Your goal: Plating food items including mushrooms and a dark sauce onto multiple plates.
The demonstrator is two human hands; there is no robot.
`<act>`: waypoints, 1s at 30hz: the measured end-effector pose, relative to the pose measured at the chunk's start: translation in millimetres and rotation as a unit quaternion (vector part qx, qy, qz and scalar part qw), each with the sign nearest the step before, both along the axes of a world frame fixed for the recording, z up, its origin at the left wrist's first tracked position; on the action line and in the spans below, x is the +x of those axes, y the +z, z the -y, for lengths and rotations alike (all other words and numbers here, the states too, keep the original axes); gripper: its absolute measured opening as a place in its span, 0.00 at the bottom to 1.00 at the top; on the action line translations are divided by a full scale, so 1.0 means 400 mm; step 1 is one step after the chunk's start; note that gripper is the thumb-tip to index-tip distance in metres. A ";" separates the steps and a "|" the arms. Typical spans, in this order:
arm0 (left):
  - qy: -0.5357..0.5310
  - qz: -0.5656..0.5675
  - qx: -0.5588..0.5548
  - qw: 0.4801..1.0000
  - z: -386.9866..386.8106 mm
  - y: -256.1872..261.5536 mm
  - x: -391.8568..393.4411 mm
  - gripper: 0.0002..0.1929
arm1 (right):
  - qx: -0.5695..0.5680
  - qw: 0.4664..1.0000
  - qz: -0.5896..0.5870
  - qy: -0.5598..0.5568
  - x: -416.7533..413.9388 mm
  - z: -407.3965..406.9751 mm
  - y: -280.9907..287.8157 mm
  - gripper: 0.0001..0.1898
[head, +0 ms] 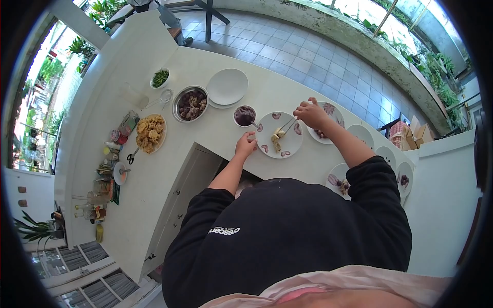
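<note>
My right hand (311,114) grips a pair of thin metal tongs (289,125). Their tips reach the pale pieces of food (277,139) in the middle of a white plate (269,150). Reddish heart-shaped smears ring the inside of that plate. At its left rim my left hand (245,146) has its thumb and fingertips on the edge. Just beyond the left hand stands a cup of dark purple sauce (244,116), and a spoon handle (255,125) leans out towards the plate. Partly behind my right hand is another plate (330,111) with pink marks and dark food.
More plated portions (342,175) lie by my right arm. Further left are stacked white plates (228,86), a metal bowl of dark food (178,111), fried food on a plate (150,134), chopped greens (160,78) and scissors (132,156). Several bottles (89,213) line the counter's left side.
</note>
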State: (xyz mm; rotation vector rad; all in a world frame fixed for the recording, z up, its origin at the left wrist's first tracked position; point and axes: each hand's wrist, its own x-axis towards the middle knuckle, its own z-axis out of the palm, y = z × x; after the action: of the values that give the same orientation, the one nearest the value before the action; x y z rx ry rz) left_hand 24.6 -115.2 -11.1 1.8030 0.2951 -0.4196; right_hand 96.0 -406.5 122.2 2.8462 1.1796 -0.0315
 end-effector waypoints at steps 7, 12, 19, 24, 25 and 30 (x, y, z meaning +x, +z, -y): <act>-0.004 0.001 -0.003 1.000 -0.002 -0.001 -0.002 0.21 | 0.012 0.997 -0.014 -0.070 -0.088 0.043 0.006 0.07; -0.004 0.001 -0.012 1.000 -0.003 -0.010 0.002 0.21 | 0.034 0.993 0.025 -0.106 -0.181 0.043 -0.034 0.08; 0.009 0.017 -0.006 1.000 0.001 -0.019 -0.001 0.20 | 0.114 0.963 -0.090 -0.225 -0.292 0.024 -0.080 0.08; 0.015 0.011 -0.012 1.000 0.000 -0.023 -0.001 0.20 | 0.074 0.921 -0.184 -0.334 -0.272 -0.016 -0.096 0.11; 0.016 0.009 -0.016 1.000 -0.001 -0.022 -0.001 0.20 | 0.082 0.914 -0.200 -0.345 -0.267 -0.018 -0.101 0.11; 0.010 0.004 -0.010 1.000 0.008 -0.012 0.000 0.20 | 0.105 0.882 -0.273 -0.370 -0.238 0.010 -0.146 0.11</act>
State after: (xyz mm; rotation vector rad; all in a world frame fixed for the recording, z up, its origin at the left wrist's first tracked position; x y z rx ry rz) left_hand 24.4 -118.4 -16.0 1.7802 0.3015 -0.4001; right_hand 0.8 -410.4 63.7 3.4011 0.0198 -0.8262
